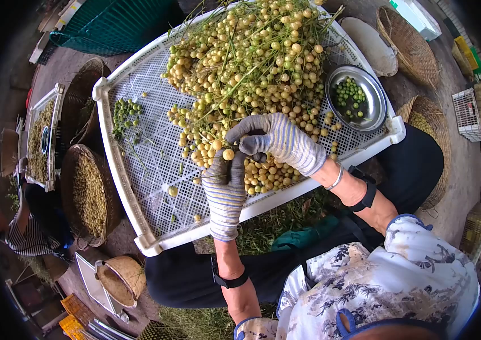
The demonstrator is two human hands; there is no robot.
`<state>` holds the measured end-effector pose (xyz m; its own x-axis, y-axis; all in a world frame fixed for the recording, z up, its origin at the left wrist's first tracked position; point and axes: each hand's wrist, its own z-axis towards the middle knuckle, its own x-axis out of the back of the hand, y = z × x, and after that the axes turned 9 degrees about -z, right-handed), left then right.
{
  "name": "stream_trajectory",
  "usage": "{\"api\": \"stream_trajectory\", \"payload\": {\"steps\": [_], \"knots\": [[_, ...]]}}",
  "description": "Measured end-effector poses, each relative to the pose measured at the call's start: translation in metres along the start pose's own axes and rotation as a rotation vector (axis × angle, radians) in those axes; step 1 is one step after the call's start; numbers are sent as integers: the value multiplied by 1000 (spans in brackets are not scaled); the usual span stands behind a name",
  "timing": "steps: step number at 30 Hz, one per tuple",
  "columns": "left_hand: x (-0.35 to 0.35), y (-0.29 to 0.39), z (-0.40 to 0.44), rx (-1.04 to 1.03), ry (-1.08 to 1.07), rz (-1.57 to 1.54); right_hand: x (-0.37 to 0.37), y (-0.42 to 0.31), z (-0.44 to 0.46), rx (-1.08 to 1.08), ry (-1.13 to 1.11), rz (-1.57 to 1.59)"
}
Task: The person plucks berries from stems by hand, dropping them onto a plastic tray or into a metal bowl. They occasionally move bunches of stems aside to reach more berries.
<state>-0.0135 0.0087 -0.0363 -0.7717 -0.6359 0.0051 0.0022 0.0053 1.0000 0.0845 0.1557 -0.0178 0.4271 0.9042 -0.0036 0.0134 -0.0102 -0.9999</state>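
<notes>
A heap of small round yellow fruits on thin green stems (240, 62) covers much of a white perforated plastic tray (144, 107). My left hand (224, 190), in a striped glove with dark fingers, is closed at the heap's near edge. A yellow fruit (228, 154) shows between its thumb and fingers. My right hand (283, 141), gloved alike, meets it from the right, with fingertips pinched together close to that fruit. What is inside the right pinch is hidden. Loose yellow fruits (268, 177) lie just beyond the hands.
A metal bowl with green fruits (375, 119) stands on the tray's right side. Small green fruits (126, 116) lie at its left. Around it are a basket of yellow fruits (88, 195), a green basket (118, 25) and other wicker baskets. Another person (30, 224) sits at far left.
</notes>
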Motion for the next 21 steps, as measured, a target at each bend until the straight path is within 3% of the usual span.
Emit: {"api": "stream_trajectory", "payload": {"steps": [4,7,11,12,13,18,21], "knots": [[2,8,-1,82,40,-102,-5,24,-6,-184,31,583],[3,13,-3,187,73,-205,-5,25,-2,-127,139,708],[2,12,-2,149,72,-114,11,2,-5,-101,-7,-62],[2,10,-2,166,90,-151,4,4,-3,68,45,-120],[1,8,-2,181,109,-188,3,13,-1,62,77,-242],[7,10,-2,264,67,-154,4,1,-1,-224,-124,55],[6,9,-2,215,44,-167,9,17,-5,-180,-70,453]]}}
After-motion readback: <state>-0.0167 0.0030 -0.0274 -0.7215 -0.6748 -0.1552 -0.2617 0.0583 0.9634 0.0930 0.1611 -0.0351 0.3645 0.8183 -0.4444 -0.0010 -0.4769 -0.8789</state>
